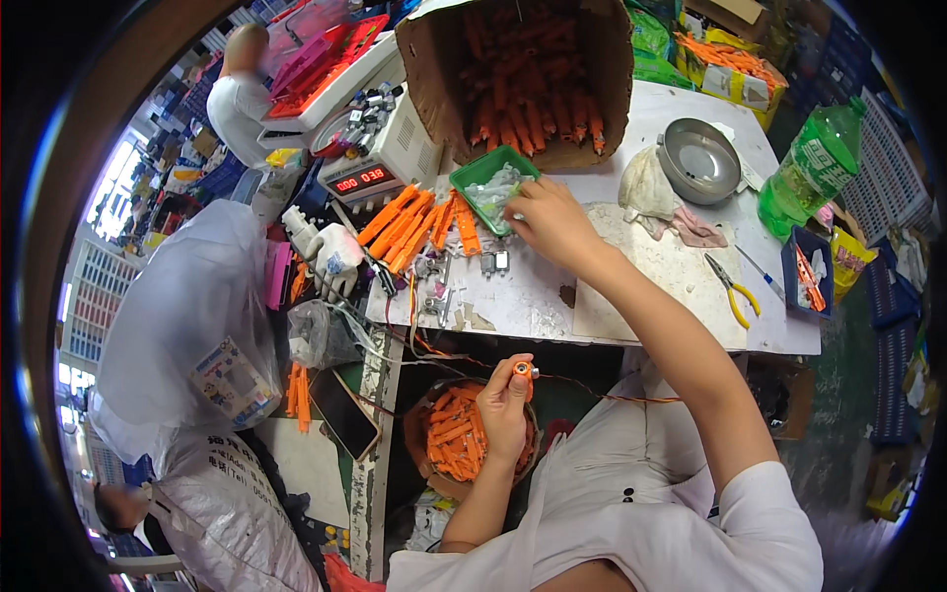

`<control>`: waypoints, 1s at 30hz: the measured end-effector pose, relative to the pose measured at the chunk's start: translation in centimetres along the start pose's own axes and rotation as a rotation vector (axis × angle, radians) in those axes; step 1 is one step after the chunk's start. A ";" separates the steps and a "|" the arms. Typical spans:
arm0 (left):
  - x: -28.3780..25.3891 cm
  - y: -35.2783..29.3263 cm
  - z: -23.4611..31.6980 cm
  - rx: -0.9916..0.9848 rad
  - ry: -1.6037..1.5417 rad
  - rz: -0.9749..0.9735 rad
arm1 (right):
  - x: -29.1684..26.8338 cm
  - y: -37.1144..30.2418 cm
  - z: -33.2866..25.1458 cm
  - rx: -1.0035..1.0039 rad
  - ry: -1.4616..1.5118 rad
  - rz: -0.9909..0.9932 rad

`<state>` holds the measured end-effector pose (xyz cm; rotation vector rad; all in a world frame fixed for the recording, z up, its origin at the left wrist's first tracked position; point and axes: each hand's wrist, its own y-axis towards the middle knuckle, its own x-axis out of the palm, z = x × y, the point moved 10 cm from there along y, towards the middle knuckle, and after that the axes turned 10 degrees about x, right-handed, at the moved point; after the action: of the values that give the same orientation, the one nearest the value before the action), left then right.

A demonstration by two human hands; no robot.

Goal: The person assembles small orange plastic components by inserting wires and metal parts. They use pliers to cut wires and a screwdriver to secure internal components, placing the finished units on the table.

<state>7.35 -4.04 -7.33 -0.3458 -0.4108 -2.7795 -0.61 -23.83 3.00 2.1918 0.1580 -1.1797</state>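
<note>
My left hand is closed round an orange plastic casing in front of the table's near edge; a round metal fitting shows at its upper end. With my right arm stretched over the table, my right hand is at the right side of a small green tray. Its fingers are bent together over small clear pieces in the tray; what the fingertips hold is too small to make out. Several orange casings lie left of the tray, with small metal parts below it.
A cardboard box full of orange pieces lies behind the tray. Left is a power supply. A metal bowl, yellow-handled pliers and a green bottle are at right. A bin of casings stands below, near loose wires.
</note>
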 end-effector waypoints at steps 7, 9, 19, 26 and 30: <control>-0.1 0.5 -1.1 -0.086 -0.005 0.031 | 1.8 -3.7 2.3 0.103 -0.132 -0.008; 0.6 0.7 -0.9 -0.082 -0.005 0.007 | 2.9 -3.9 2.4 0.087 -0.144 0.016; 0.7 0.2 -0.7 -0.048 0.027 -0.003 | 3.8 -2.9 2.9 0.142 -0.124 0.127; 0.6 0.2 -0.6 -0.053 0.023 0.000 | 4.3 -3.0 2.2 0.128 -0.104 0.121; 0.5 0.3 -0.5 -0.048 0.038 0.000 | 4.7 -2.8 2.2 0.157 -0.144 0.055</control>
<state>6.93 -4.63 -7.63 -0.3042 -0.3355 -2.7954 -0.49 -23.79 -2.91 2.2190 -0.0565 -1.3537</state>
